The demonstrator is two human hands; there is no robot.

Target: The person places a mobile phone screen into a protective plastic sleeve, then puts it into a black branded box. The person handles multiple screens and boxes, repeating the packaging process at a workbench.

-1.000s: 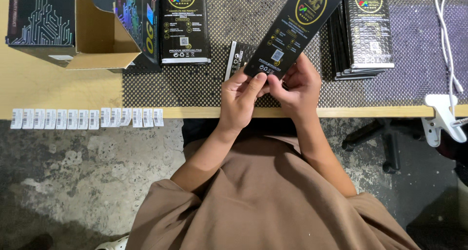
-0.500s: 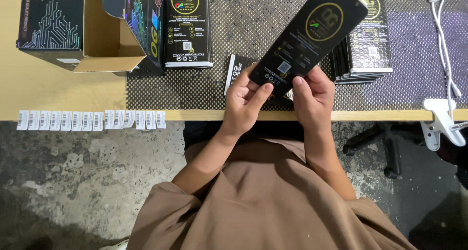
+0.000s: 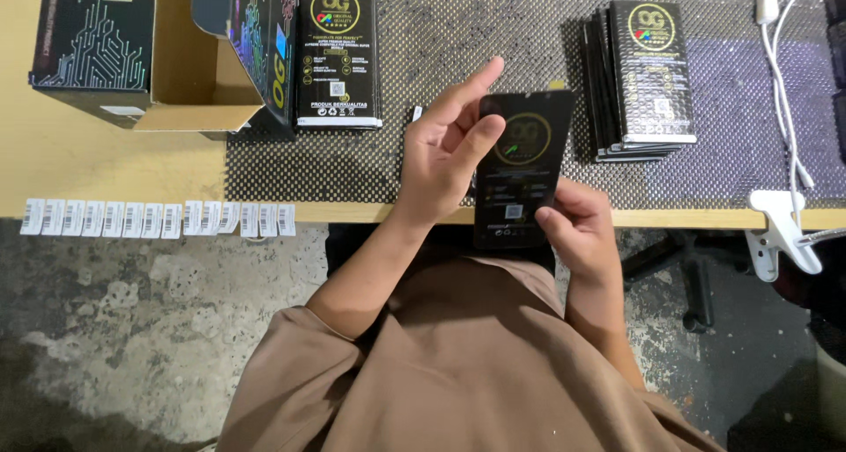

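A pale wooden bench [image 3: 106, 174] runs across the top of the frame above a stained concrete floor [image 3: 150, 329], with a black perforated mat [image 3: 441, 38] over its middle. At centre, a slim black retail packet [image 3: 522, 174] with a gold ring emblem hangs upright over the bench edge. The right hand [image 3: 577, 232] pinches its lower right corner in a closed grip; the left hand [image 3: 449, 148] rests against its left edge, fingers spread and loose, grasping nothing. A stack of like packets [image 3: 639, 77] sits upper right, a single one [image 3: 335, 55] beside an open carton [image 3: 185, 64] upper left, and barcode labels [image 3: 159, 218] line the edge at left. Held by one corner past the edge, the packet could well pivot and drop to the floor.
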